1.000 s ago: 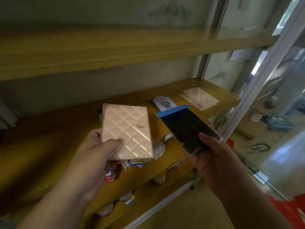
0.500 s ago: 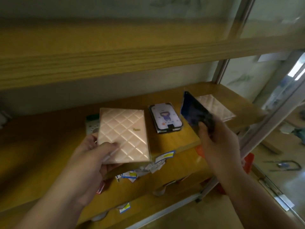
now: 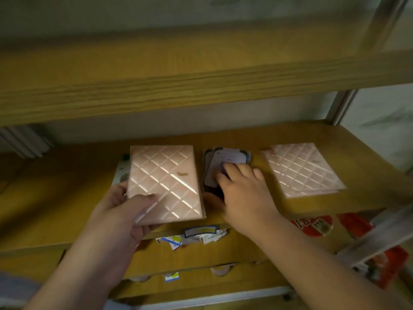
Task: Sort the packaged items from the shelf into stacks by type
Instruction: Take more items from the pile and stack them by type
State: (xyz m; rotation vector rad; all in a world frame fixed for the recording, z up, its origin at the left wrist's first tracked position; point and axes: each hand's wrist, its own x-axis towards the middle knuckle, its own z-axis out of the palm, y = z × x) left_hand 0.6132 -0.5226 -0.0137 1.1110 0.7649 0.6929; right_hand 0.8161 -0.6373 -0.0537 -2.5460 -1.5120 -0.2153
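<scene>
My left hand (image 3: 125, 211) grips a pink quilted package (image 3: 165, 182) at its near edge, thumb on top, holding it just above the wooden shelf (image 3: 67, 198). My right hand (image 3: 243, 193) is on the middle stack of dark phone-case packages (image 3: 230, 156). Its fingers lie on top of the skewed top package and its thumb is at that package's near edge. A second stack of pink quilted packages (image 3: 301, 168) lies on the shelf to the right, apart from both hands.
A white and green package (image 3: 120, 173) peeks out from under the held pink one. The upper shelf board (image 3: 178, 81) hangs low over the working space. Loose labelled packets (image 3: 192, 236) and red packages (image 3: 312, 224) sit on the lower shelf.
My right hand has brought its dark package down and left onto the middle stack. The view has moved closer to the shelf. My left hand still holds the pink package.
</scene>
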